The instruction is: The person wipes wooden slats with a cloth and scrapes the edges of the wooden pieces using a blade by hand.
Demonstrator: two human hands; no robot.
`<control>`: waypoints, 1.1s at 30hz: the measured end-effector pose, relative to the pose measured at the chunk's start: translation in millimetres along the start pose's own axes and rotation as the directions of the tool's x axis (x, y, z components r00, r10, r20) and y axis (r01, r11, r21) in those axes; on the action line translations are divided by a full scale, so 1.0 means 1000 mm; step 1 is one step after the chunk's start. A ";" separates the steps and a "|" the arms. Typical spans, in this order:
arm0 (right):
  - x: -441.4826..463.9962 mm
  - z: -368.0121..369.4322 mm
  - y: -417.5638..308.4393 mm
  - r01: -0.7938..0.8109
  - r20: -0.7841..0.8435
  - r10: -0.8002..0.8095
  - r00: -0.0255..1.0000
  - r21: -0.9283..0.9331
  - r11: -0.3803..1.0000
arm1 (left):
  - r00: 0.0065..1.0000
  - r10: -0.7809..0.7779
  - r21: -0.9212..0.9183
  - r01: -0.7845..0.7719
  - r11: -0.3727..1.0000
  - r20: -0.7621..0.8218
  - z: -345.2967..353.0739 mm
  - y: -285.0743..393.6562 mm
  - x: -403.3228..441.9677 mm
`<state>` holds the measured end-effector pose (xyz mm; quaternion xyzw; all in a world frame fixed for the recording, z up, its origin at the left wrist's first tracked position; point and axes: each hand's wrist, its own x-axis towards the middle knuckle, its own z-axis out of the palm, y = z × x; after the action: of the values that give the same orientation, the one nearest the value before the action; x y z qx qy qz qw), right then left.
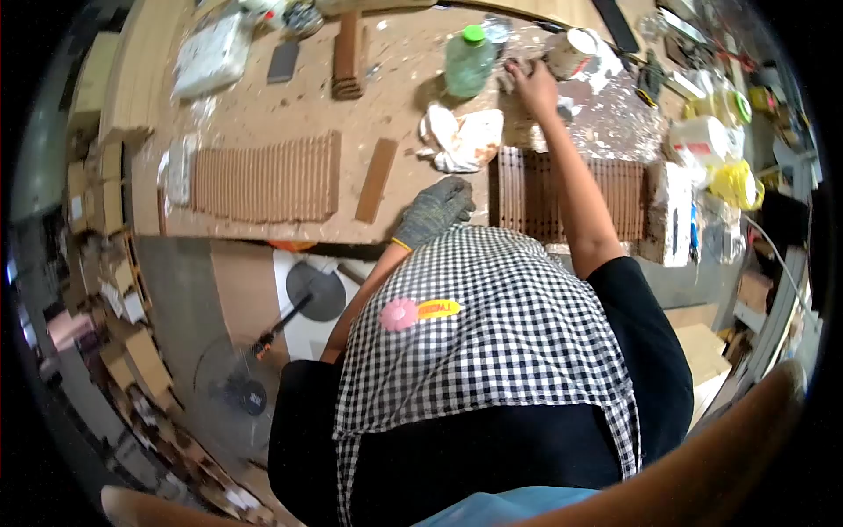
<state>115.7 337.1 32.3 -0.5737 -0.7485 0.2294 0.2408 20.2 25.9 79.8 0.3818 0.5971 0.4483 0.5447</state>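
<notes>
My right hand [532,86], bare, reaches to the far side of the table, between a green-capped bottle [467,63] and a white cup [572,54]. Its fingers are bent and apart, by a small greyish thing that I cannot name. My left hand [436,211] wears a dark grey glove and rests at the near table edge. Those fingers are curled, and whatever they hold is hidden. A stained white cloth [463,139] lies just beyond the glove. Under my right forearm stands a row of brown slats with dark holes [524,195].
Another row of brown slats [265,180] and a single slat [377,180] lie to the left. Stacked brown pieces [348,57] and a white wrapped block [213,54] sit farther back. White foam [670,215] borders the right row. A fan [237,386] stands below the table.
</notes>
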 end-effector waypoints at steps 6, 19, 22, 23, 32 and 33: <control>0.015 0.017 0.023 0.103 -0.039 -0.104 0.994 -0.021 0.994 | 0.946 -0.315 -0.281 0.284 0.917 -0.070 -0.001 0.016 -0.002; -0.177 -0.069 -0.085 0.205 0.473 -0.408 0.781 0.423 0.883 | 0.948 0.279 -0.057 -0.290 0.955 -0.154 -0.024 -0.051 0.032; -0.180 -0.070 -0.084 0.490 0.340 -0.596 0.727 0.351 0.798 | 0.930 0.339 0.151 -0.317 0.936 -0.145 -0.022 -0.020 0.016; -0.180 -0.073 -0.089 0.502 0.358 -0.586 0.727 0.305 0.810 | 0.906 0.390 0.110 -0.376 0.920 -0.163 -0.024 -0.026 0.019; -0.192 -0.088 -0.109 0.515 0.283 -0.580 0.764 0.275 0.812 | 0.895 0.354 0.164 -0.320 0.933 -0.271 -0.030 -0.016 0.023; -0.193 -0.088 -0.109 0.533 0.250 -0.596 0.763 0.278 0.799 | 0.879 0.432 0.472 -0.299 0.830 -0.203 -0.032 -0.011 0.022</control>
<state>132.3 129.7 149.8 -0.2488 -0.8902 0.3077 0.2258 -13.6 39.2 63.0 0.5268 0.6710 0.4563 0.2530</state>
